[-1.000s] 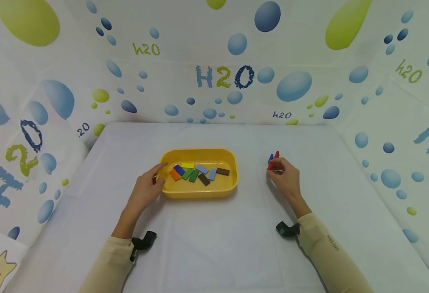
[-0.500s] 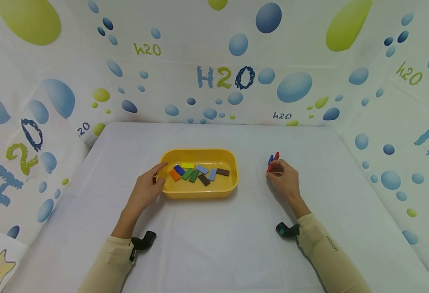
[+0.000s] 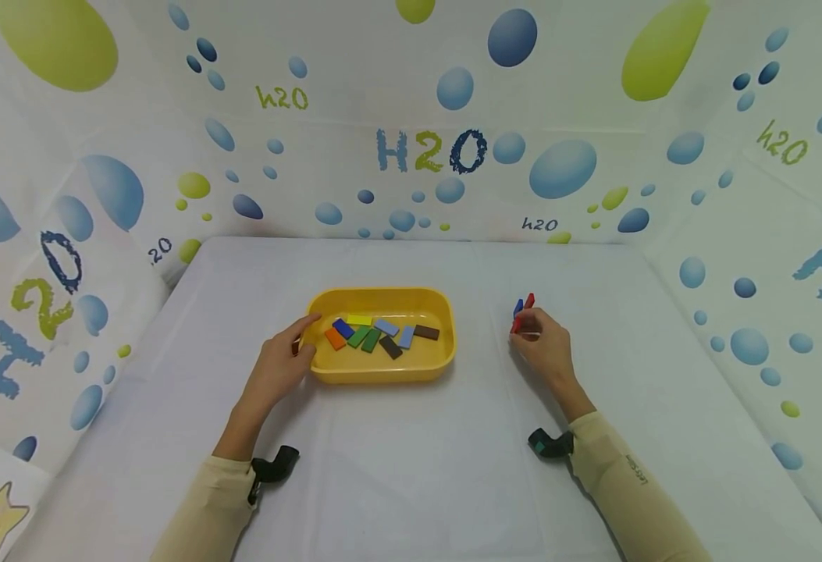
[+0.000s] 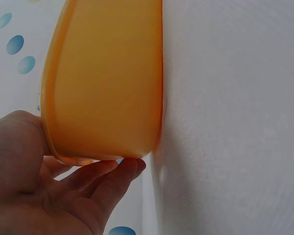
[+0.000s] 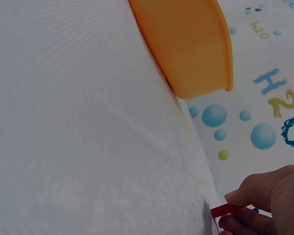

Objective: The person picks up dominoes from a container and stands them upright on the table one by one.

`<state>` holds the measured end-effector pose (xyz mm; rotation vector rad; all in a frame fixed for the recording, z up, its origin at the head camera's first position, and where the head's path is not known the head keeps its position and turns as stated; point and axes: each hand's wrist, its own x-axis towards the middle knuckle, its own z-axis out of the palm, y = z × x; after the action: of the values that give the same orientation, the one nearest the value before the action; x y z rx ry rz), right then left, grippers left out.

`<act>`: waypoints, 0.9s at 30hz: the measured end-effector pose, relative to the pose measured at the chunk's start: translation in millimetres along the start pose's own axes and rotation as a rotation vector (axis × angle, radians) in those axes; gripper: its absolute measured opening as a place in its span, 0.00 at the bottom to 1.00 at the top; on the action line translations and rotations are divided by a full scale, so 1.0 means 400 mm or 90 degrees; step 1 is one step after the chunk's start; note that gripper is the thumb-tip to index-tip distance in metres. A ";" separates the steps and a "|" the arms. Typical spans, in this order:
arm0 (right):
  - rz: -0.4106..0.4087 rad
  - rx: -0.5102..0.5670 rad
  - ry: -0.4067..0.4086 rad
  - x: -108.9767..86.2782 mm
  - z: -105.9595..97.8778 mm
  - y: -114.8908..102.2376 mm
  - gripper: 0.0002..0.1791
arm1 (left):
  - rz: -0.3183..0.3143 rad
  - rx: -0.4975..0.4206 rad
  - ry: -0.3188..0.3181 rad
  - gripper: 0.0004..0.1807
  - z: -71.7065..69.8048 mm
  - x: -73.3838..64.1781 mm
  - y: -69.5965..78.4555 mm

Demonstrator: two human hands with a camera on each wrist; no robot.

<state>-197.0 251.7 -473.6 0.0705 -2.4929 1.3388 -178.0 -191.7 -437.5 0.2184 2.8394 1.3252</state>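
Note:
My left hand (image 3: 282,363) grips the left end of a yellow plastic tray (image 3: 382,376), with thumb and fingers at its rim and wall; in the left wrist view the fingers lie against the end of the tray (image 4: 108,73). On the right, my right hand (image 3: 546,345) pinches a red domino-like tile (image 3: 517,324) between thumb and fingers. That red tile (image 5: 225,210) has its lower end close to the tablecloth in the right wrist view. Just behind it a blue tile (image 3: 518,306) and another red tile (image 3: 530,300) stand on edge, partly hidden by the fingers.
Inside the tray lie several flat tiles, among them an orange tile (image 3: 335,338), a yellow tile (image 3: 359,319) and a brown tile (image 3: 426,332). A white cloth (image 3: 411,468) covers the table. Printed sheets (image 3: 354,179) rise behind and at both sides.

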 end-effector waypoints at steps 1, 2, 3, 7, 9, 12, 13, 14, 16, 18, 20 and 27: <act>0.000 0.001 0.000 0.000 0.000 0.000 0.19 | -0.001 0.001 0.000 0.30 0.001 0.000 -0.001; 0.001 0.001 0.000 -0.001 0.000 0.000 0.19 | -0.002 0.002 0.000 0.30 0.001 0.001 -0.001; 0.001 0.000 0.000 -0.002 -0.001 -0.001 0.19 | -0.003 0.002 -0.001 0.30 0.002 0.000 -0.001; -0.006 -0.009 0.011 -0.005 -0.005 -0.011 0.18 | 0.000 0.003 -0.001 0.30 0.002 0.002 0.000; -0.010 -0.010 0.019 -0.007 -0.007 -0.016 0.18 | 0.001 0.002 0.000 0.30 0.001 0.001 0.002; -0.018 -0.011 0.035 -0.008 -0.008 -0.023 0.17 | 0.002 0.001 -0.001 0.30 -0.002 0.001 0.006; -0.021 -0.012 0.041 -0.009 -0.008 -0.025 0.17 | 0.001 0.001 -0.002 0.30 -0.003 0.001 0.008; -0.026 -0.011 0.048 -0.009 -0.008 -0.028 0.17 | -0.001 0.001 -0.003 0.30 -0.003 0.001 0.008; -0.043 -0.016 0.065 -0.009 -0.009 -0.033 0.17 | -0.002 0.001 -0.004 0.30 -0.003 0.001 0.008; -0.061 -0.020 0.080 -0.009 -0.009 -0.039 0.18 | 0.000 0.002 -0.003 0.30 -0.003 0.002 0.006; -0.072 -0.018 0.086 -0.009 -0.010 -0.045 0.18 | 0.001 0.004 -0.001 0.30 -0.002 0.002 0.004; -0.069 -0.027 0.075 -0.008 -0.010 -0.048 0.17 | -0.005 0.008 -0.002 0.30 0.000 0.002 -0.001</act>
<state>-189.4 243.9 -457.0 0.1128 -2.3827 1.2094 -179.1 -191.7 -437.9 0.2076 2.8439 1.3048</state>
